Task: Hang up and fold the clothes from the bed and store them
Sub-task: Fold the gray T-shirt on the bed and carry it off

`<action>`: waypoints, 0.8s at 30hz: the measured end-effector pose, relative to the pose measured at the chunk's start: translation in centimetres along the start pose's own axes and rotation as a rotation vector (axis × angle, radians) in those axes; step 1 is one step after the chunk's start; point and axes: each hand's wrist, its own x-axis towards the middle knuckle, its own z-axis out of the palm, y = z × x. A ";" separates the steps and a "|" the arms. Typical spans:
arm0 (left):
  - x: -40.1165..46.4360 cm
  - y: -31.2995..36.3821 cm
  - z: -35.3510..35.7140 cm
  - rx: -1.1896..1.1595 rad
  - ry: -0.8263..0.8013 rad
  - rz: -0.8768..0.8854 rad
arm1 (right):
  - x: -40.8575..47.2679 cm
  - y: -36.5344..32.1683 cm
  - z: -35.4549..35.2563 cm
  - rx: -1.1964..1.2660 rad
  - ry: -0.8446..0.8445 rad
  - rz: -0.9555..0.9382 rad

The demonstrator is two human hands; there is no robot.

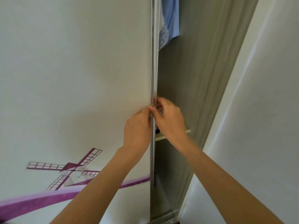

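Left hand (pixel 137 126) and right hand (pixel 169 120) both pinch the door's metal edge (pixel 152 70); a blue garment (pixel 169 18) hangs inside, far right. Best to pull evenly sideways, fingers clear of the frame.

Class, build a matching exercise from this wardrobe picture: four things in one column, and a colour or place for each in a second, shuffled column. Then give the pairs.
Things
1. windmill picture
2. hanging garment
3. shelf
4. metal door edge

Descriptions
A. blue, at the top of the opening
B. gripped by both hands
C. purple, on the door panel
D. pale board inside, behind the right hand

Pairs: 1-C, 2-A, 3-D, 4-B
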 end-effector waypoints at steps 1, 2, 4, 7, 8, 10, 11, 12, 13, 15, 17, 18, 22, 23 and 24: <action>0.1 0.5 0.4 -0.001 -0.003 0.007 | 0.0 0.3 -0.4 -0.046 0.024 0.007; 0.2 1.0 0.8 -0.011 -0.003 0.011 | -0.1 0.5 -0.8 -0.081 0.045 0.015; 0.3 1.8 1.6 -0.017 -0.001 0.028 | -0.2 1.0 -1.5 -0.133 0.074 0.047; 1.0 2.5 2.5 0.037 -0.064 0.064 | -0.1 1.7 -2.8 -0.213 0.097 0.098; 1.4 2.7 2.7 0.055 -0.091 0.085 | 0.0 1.9 -3.3 -0.251 0.089 0.122; 2.5 3.2 3.2 0.087 -0.127 0.127 | 0.3 2.2 -4.1 -0.346 0.049 0.169; 3.1 3.5 3.3 0.109 -0.137 0.145 | 0.4 2.1 -4.4 -0.396 0.038 0.183; 3.6 3.8 3.4 0.128 -0.147 0.161 | 0.5 2.1 -4.6 -0.445 0.034 0.187; 4.0 4.1 3.4 0.139 -0.156 0.178 | 0.6 2.1 -4.8 -0.494 0.031 0.188; 4.5 4.5 3.7 0.153 -0.172 0.216 | 0.7 2.2 -4.9 -0.565 0.020 0.204; 4.9 4.7 3.9 0.180 -0.181 0.238 | 0.9 2.6 -5.1 -0.588 0.019 0.227; 5.1 4.9 4.2 0.198 -0.188 0.247 | 0.9 2.8 -5.2 -0.591 0.021 0.238; 5.6 5.8 5.0 0.251 -0.197 0.293 | 1.2 3.5 -5.7 -0.600 0.043 0.270; 5.7 6.1 5.2 0.263 -0.191 0.300 | 1.2 3.7 -5.9 -0.597 0.050 0.277; 5.7 6.4 5.3 0.273 -0.191 0.305 | 1.3 4.1 -5.9 -0.593 0.060 0.284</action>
